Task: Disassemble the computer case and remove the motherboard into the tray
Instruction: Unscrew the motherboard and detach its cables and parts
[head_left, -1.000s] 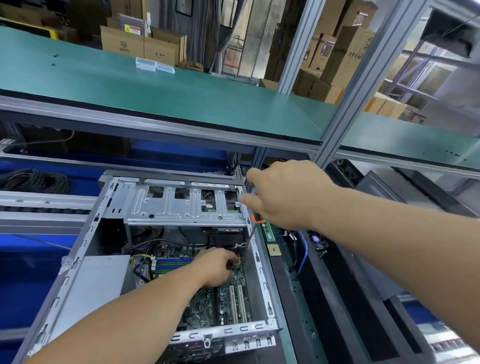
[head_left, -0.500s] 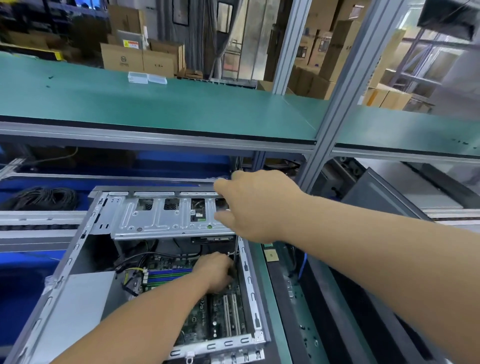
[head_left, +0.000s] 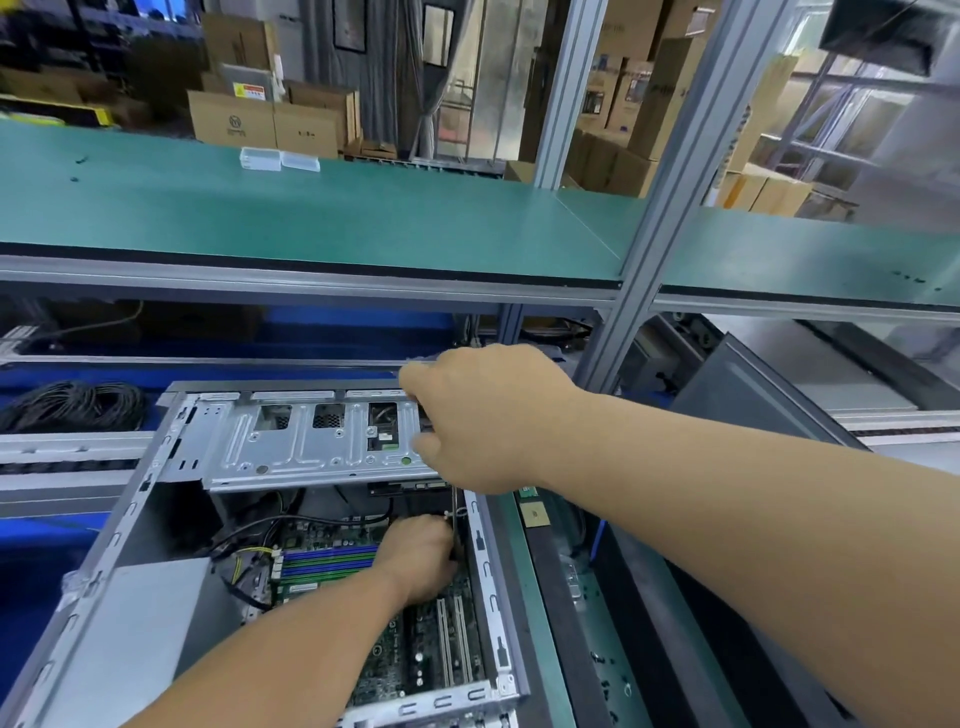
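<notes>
An open grey computer case (head_left: 176, 499) lies on its side at the lower left. Inside it sits the green motherboard (head_left: 415, 660) with blue memory slots and white card slots. A silver drive cage (head_left: 306, 447) spans the case's far end. My right hand (head_left: 488, 415) is curled round a screwdriver handle, mostly hidden; the thin metal shaft (head_left: 454, 506) runs straight down from the hand into the case. My left hand (head_left: 418, 558) is deep in the case by the right wall, fingers curled at the shaft's tip.
A green shelf (head_left: 311, 218) overhangs the bench on aluminium posts (head_left: 623, 312). A black tray (head_left: 649, 623) with small parts lies right of the case. Coiled black cable (head_left: 72, 405) sits far left, and cardboard boxes (head_left: 270, 119) stand behind the shelf.
My right hand has moved left and over the case's far right corner, bringing the screwdriver upright; its orange collar is no longer visible. My left hand stays at the same spot on the board.
</notes>
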